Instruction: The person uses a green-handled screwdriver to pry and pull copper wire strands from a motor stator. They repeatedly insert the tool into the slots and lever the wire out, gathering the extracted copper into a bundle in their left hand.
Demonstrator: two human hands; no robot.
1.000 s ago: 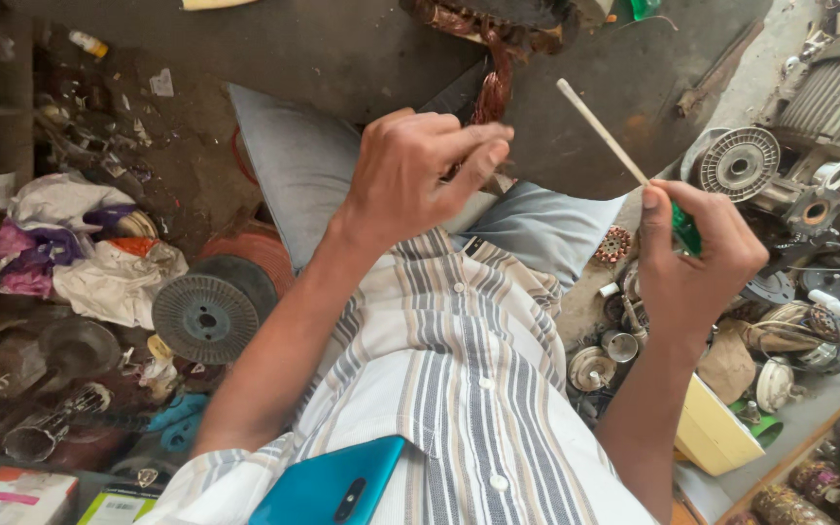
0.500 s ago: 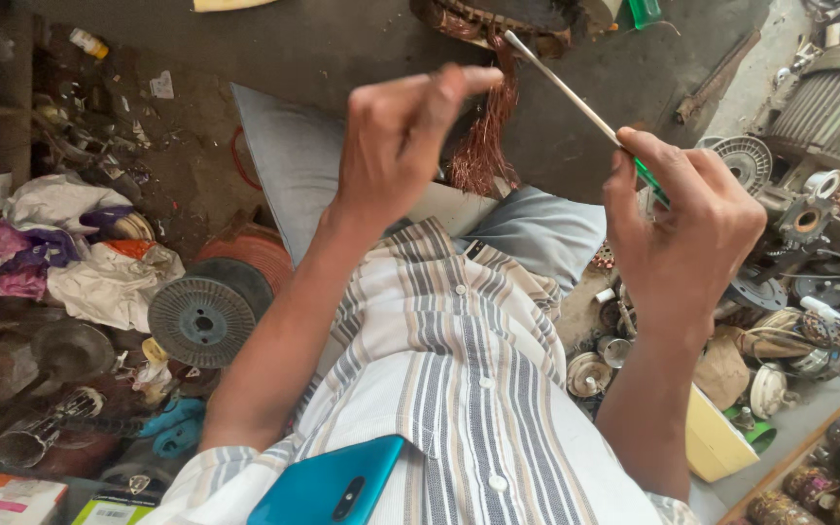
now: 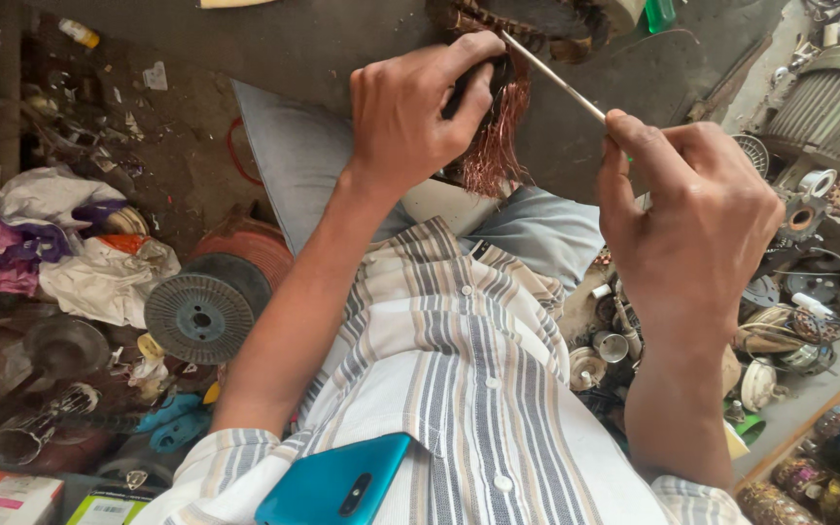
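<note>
The left hand [image 3: 420, 112] grips a bundle of copper wire [image 3: 496, 146] that hangs from a round motor winding [image 3: 537, 19] at the top of the view, above the grey trousers [image 3: 294, 165]. The right hand [image 3: 692, 214] is closed around a thin stick [image 3: 551, 76], its tip touching the winding just beside the left fingertips. An empty wire spool [image 3: 201, 316] lies on the floor to the left.
</note>
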